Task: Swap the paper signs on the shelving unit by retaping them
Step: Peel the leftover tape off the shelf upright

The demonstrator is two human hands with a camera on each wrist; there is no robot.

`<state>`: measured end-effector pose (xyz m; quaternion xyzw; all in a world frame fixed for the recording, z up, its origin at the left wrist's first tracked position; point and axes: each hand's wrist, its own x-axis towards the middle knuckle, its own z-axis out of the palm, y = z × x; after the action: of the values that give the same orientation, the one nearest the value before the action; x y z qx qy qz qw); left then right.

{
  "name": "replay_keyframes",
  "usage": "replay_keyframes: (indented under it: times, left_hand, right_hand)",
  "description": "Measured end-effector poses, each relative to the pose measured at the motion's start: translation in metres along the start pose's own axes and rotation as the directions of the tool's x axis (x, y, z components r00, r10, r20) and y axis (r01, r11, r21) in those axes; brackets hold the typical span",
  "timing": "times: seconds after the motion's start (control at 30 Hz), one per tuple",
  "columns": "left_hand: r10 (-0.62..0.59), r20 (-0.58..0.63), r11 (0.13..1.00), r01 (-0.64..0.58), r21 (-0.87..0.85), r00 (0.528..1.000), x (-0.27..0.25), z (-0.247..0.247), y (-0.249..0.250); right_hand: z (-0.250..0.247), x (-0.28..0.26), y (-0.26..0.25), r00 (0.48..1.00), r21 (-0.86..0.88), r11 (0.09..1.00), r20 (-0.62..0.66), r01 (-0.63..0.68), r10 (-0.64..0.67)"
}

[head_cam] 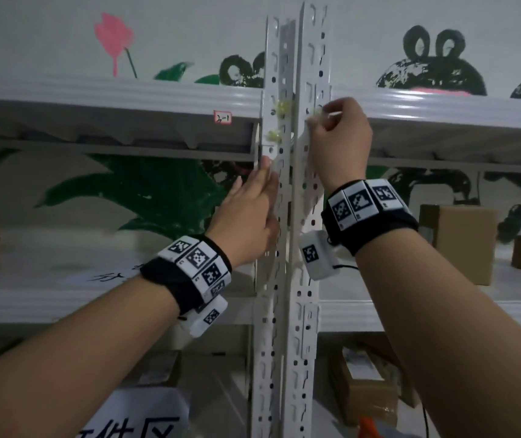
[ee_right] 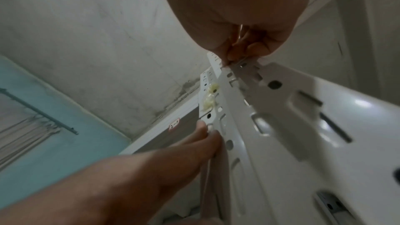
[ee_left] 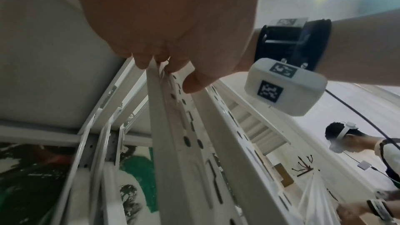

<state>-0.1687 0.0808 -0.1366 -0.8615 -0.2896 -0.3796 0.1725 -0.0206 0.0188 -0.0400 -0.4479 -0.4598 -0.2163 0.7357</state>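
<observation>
Two white perforated uprights [head_cam: 287,248] of the shelving unit stand side by side in front of me. My right hand [head_cam: 338,134] is raised at the top shelf beam, its curled fingers [ee_right: 238,56] pinching a bit of yellowish tape [head_cam: 316,113] on the right upright. My left hand [head_cam: 249,207] lies lower along the left upright, straight fingers [ee_right: 205,131] touching its face [ee_left: 173,109]. Two yellowish tape blobs [head_cam: 279,121] stick to the left upright above it. One paper sign [head_cam: 117,273] with black writing lies on the middle shelf; another [head_cam: 133,418] sits lower left.
A small pink-edged label [head_cam: 223,117] sits on the top shelf beam [head_cam: 110,99]. Cardboard boxes [head_cam: 455,238] stand on the right middle shelf, more [head_cam: 366,387] below. Another person with a headset [ee_left: 346,139] stands beside a clear plastic bag [ee_left: 314,194].
</observation>
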Motion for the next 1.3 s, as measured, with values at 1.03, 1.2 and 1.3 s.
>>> replay_keyframes:
  times: [1.03,1.2,1.3]
  left_hand:
    - [-0.006,-0.455,0.992,-0.053,-0.118,0.891,0.074,-0.034,-0.021]
    - [0.058,-0.614,0.996,-0.001,0.092,0.787,0.085,-0.025,-0.024]
    - [0.019,-0.649,0.999,0.005,0.036,0.76,0.088,-0.021,-0.022]
  right_hand:
    - [-0.022,-0.056,0.033,0.962,0.006,0.971,0.139,0.238,-0.236]
    - [-0.018,-0.062,0.045,0.957,0.037,0.958,0.057,0.284,-0.286]
    - [-0.011,-0.066,0.052,0.962,0.086,0.958,-0.01,0.272,-0.272]
